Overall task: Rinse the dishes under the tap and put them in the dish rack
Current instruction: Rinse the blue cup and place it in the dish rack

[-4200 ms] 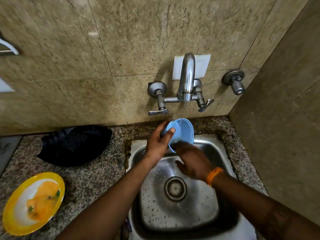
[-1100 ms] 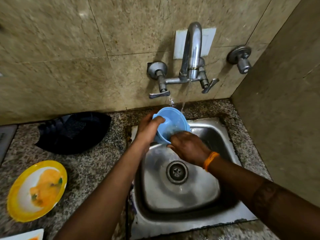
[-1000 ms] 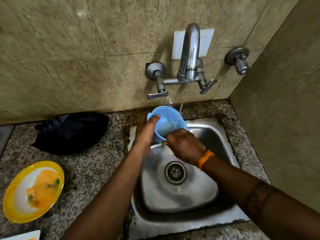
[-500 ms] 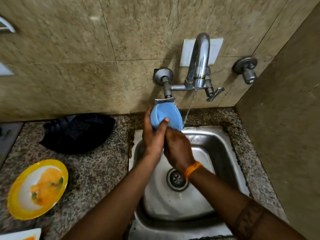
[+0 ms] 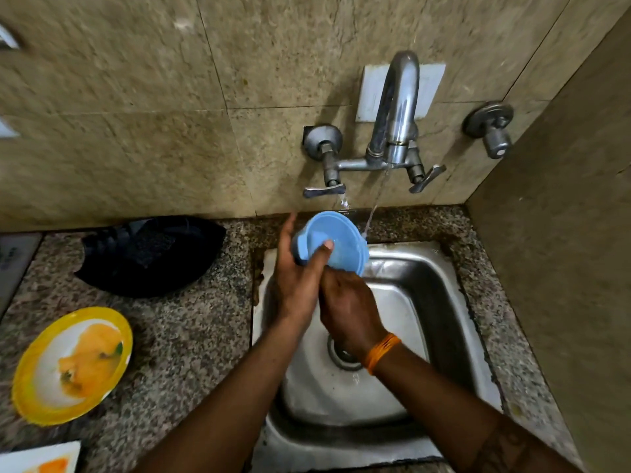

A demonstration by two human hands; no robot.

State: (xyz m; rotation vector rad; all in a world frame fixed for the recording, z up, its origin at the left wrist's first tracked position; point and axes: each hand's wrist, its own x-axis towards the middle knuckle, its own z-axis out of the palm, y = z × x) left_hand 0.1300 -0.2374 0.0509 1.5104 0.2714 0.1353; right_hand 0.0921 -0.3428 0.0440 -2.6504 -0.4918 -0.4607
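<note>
Lighting was dim and warm. A small glare spot sat on the wall tile (image 5: 182, 25) up and left of the tap spout (image 5: 397, 107); the spout carried bright streaks. Arms cast soft shadows into the sink (image 5: 440, 302) below it. Motion blur smeared the far-left tiles; straight lines bowed outward.

My right hand (image 5: 348, 308) hides the near side of the blue bowl (image 5: 336, 242), and its fingertips are tucked out of sight beneath. A white dish (image 5: 37, 460) at the near left is cut off by the edge. The far-left wall fittings are blurred.
</note>
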